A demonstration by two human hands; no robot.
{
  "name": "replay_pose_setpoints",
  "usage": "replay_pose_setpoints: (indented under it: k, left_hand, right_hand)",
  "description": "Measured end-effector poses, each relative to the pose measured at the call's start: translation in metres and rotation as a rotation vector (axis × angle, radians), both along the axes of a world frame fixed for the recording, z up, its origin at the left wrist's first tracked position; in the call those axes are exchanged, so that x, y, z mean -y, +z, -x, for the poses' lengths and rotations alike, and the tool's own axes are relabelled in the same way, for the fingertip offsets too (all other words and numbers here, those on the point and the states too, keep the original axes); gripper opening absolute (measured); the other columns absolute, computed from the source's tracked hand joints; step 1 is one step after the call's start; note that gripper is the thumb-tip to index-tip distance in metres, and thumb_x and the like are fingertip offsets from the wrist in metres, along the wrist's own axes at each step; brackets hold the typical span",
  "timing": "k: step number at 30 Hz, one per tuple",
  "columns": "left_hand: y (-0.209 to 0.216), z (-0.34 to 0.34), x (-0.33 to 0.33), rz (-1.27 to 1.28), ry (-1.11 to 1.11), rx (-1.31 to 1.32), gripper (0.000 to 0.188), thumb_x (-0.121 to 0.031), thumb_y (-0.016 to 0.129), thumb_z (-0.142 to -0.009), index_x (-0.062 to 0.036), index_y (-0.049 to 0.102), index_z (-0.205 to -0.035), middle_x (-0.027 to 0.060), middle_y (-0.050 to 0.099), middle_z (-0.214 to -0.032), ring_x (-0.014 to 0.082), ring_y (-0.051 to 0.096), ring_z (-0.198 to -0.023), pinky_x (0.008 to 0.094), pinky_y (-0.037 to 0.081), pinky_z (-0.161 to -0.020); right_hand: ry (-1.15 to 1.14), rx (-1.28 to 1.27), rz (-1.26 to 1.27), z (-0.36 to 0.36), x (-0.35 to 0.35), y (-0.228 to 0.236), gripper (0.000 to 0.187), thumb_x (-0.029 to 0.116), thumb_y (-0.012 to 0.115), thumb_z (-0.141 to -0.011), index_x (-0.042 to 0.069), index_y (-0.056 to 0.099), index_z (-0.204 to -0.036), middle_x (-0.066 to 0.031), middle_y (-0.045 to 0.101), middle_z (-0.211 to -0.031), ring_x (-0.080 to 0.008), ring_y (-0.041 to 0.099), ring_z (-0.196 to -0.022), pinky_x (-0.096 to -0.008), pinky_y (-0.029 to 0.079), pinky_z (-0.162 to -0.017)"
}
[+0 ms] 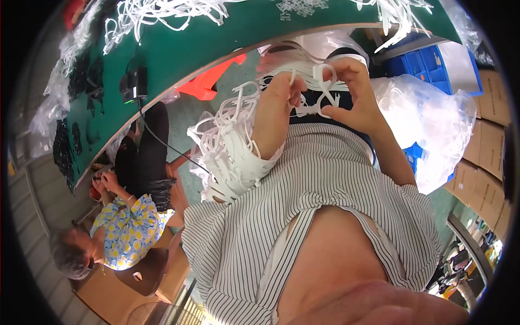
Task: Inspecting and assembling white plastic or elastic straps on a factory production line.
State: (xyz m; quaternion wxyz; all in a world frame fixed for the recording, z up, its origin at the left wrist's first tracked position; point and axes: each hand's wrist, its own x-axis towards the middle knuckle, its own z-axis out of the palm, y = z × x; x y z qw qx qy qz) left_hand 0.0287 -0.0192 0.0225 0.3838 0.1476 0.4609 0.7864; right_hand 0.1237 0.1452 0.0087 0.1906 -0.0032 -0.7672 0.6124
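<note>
My left hand (pixel 277 100) is over my lap with its fingers curled in a pinch on a thin white strap. A thick bunch of white looped straps (pixel 230 146) hangs over my left forearm. Opposite it, my right hand (pixel 355 97) curves its thumb and fingers around a white strap loop (pixel 324 81) whose ends reach down between both hands. More white straps lie across my lap behind the fingers. Small white pieces (pixel 309 110) show just below the loop; their shape is hard to make out.
A green table (pixel 179 49) with piles of white straps (pixel 168 13) curves ahead of me. A black adapter (pixel 134 85) with a cable sits at its edge. Another person (pixel 127 222) sits at left. Right are a clear plastic bag (pixel 428 119), blue bins (pixel 428 67) and cardboard boxes (pixel 476 179).
</note>
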Motion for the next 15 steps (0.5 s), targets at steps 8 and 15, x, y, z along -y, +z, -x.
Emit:
replay_pose_setpoints:
  k: [8, 15]
  left_hand:
    - [0.009, 0.002, 0.0, -0.129, -0.005, 0.185, 0.019, -0.023, 0.043, -0.096, -0.0052, 0.05, -0.095, -0.001, 0.041, -0.078, 0.0113, 0.038, -0.072, 0.0298, 0.035, -0.072]
    - [0.009, 0.002, -0.001, -0.148, -0.077, 0.231, 0.018, -0.022, 0.045, -0.095, -0.0051, 0.049, -0.097, -0.0007, 0.038, -0.079, 0.0126, 0.038, -0.074, 0.0301, 0.035, -0.071]
  right_hand:
    - [0.045, 0.002, -0.025, -0.002, -0.002, 0.013, 0.076, 0.013, 0.078, -0.063, 0.004, 0.04, -0.128, -0.0062, 0.051, -0.111, -0.0166, 0.049, -0.104, -0.0322, 0.038, -0.093]
    - [0.124, 0.054, -0.017, -0.002, -0.003, 0.009, 0.078, 0.017, 0.079, -0.064, 0.001, 0.037, -0.128, -0.0103, 0.045, -0.121, -0.0195, 0.044, -0.11, -0.0348, 0.034, -0.098]
